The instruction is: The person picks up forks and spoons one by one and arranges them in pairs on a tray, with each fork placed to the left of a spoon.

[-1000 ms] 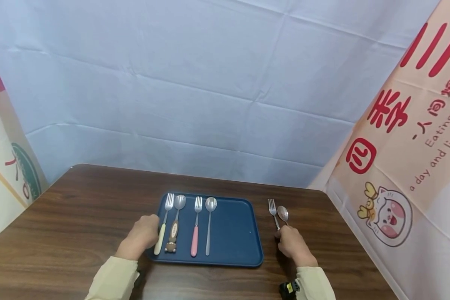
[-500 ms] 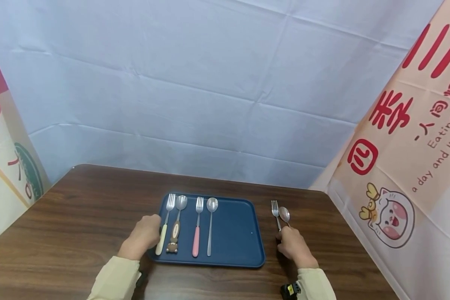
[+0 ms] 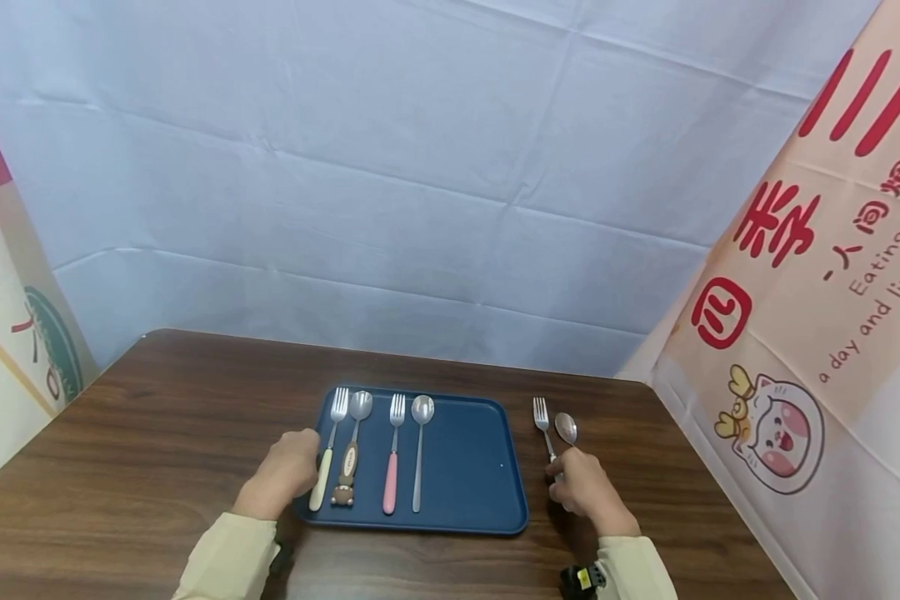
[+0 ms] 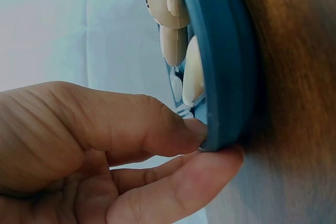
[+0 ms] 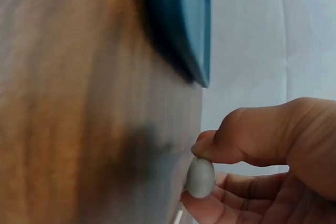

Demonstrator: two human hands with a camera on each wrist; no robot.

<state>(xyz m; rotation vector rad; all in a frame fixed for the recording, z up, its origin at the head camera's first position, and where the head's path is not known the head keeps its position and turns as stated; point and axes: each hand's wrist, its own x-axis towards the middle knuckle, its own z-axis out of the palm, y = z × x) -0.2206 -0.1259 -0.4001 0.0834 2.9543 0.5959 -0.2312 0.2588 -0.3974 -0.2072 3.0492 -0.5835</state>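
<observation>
A makeshift cloth-screened booth is framing a wood-grain desk.
A creased pale sheet is hanging across the far side; a banner with red characters and a cartoon animal is closing the right, another printed cloth the left. They are hiding the room beyond, leaving home, office or lab impossible to tell.

On the hanging cloth to the right of the right hand I read, from my distance, red characters 三, 季, 四, 人间烟, also “Eating”, “a day and livin” (the edge cuts the words). The bear spoon near the left hand carries a too small label.
</observation>
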